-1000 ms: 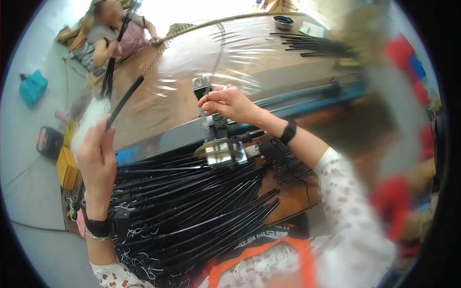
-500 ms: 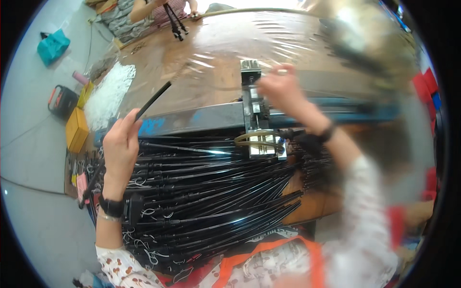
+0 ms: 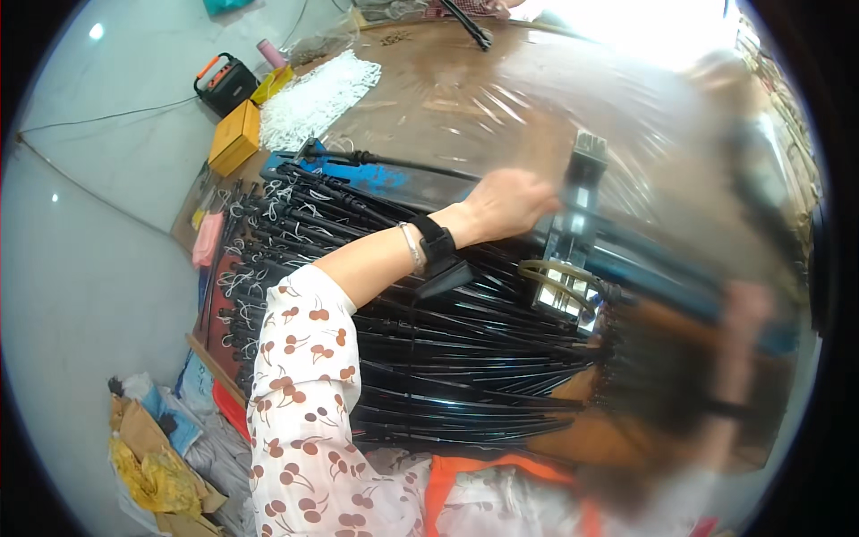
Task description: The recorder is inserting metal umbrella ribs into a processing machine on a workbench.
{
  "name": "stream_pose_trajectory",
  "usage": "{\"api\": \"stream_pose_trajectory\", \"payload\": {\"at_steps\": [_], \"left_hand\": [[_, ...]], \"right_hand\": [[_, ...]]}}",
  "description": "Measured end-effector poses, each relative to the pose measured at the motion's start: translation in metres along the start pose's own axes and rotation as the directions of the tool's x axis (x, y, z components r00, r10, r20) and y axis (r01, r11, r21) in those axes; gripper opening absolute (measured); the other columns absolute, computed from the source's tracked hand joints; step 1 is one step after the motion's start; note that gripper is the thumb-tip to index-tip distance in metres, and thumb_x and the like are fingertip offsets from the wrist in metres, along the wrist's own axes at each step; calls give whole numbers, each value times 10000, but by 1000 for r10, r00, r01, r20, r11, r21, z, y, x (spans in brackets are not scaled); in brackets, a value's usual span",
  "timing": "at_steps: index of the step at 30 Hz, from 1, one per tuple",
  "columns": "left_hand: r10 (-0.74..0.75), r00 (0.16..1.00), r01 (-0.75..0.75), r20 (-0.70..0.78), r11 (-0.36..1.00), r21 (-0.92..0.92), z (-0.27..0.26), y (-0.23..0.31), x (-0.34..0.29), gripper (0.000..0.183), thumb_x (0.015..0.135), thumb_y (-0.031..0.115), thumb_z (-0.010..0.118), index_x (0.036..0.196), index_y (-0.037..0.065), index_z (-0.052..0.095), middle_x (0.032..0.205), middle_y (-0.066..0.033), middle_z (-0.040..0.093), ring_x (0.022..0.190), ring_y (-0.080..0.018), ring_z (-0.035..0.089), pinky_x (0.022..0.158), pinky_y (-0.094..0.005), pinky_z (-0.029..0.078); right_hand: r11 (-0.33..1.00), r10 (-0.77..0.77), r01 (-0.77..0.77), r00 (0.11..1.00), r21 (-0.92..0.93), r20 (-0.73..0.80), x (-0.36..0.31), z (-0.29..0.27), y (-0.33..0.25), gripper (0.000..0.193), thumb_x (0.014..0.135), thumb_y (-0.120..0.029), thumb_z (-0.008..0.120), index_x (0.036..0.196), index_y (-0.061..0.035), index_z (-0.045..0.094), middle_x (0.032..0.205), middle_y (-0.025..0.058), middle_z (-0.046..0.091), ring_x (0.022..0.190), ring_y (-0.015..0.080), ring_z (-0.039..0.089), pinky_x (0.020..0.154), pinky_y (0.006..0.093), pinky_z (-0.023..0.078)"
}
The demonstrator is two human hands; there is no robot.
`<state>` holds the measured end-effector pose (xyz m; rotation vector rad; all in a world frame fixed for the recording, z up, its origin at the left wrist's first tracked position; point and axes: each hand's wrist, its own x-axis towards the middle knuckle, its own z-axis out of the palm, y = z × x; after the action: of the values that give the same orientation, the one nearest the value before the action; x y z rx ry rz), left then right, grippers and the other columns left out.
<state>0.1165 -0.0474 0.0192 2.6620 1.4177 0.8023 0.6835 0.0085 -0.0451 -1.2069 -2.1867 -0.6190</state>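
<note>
My left hand [image 3: 508, 208] is closed on a slim black rod [image 3: 420, 167] with black fittings along it. The rod lies along the blue metal rail, and its held end is beside the metal clamping fixture [image 3: 573, 224]. Below my left forearm lies a thick layer of similar black rods [image 3: 465, 380], many with white loops of cord at their left ends. My right hand [image 3: 747, 309] is off to the right of the fixture, above the right part of the table. It is smeared by motion, so its fingers and anything in them cannot be made out.
A blue-painted rail [image 3: 380, 177] crosses the table [image 3: 429, 85], which has clear plastic film over it. At the far left are a heap of small white pieces [image 3: 322, 103], a yellow box [image 3: 235, 139] and a black case [image 3: 225, 85]. Another person sits across the table.
My left hand has swung right with the black rod, from upright-tilted at the left to flat by the fixture. My right hand has left the fixture and moved right and nearer. The view has shifted.
</note>
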Motion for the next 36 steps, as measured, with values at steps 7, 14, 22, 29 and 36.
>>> {"api": "stream_pose_trajectory", "payload": {"at_steps": [7,14,22,29,36], "left_hand": [[30,999,-30,-45,999,-13,9,-3,-2,106,882,179,695,892,74,687,818,-141,631,807,-343,615,723,-451,506],[48,956,-57,-291,998,-22,30,3,-5,100,812,132,738,898,99,698,804,-81,619,798,-302,595,691,-425,495],[75,993,-70,-89,996,58,16,2,3,153,890,221,692,864,85,626,841,-116,644,818,-343,630,705,-458,526],[-102,993,92,65,984,150,17,17,10,181,967,201,602,858,63,560,804,-136,672,753,-368,663,617,-474,503],[-110,991,96,74,981,166,19,23,11,82,932,145,602,887,78,588,803,-160,662,767,-385,654,636,-485,488]], "right_hand": [[998,38,-36,999,61,-30,2,3,-9,73,909,-108,660,930,-42,684,866,147,658,855,341,629,782,448,490],[994,91,-90,996,68,-8,8,-4,-21,71,897,-93,675,943,-44,699,889,149,675,889,335,648,789,436,512],[991,-60,70,994,110,-92,59,-58,-148,199,876,-75,696,1072,-87,729,1095,83,736,1168,306,634,1007,459,450],[926,20,-45,997,375,69,24,-70,-209,221,837,-154,761,1039,-78,717,1013,77,728,1036,295,636,945,435,416],[816,20,-84,993,571,118,28,-42,-232,347,858,-149,744,1184,-52,678,1007,130,697,1006,329,630,885,453,460]]}}
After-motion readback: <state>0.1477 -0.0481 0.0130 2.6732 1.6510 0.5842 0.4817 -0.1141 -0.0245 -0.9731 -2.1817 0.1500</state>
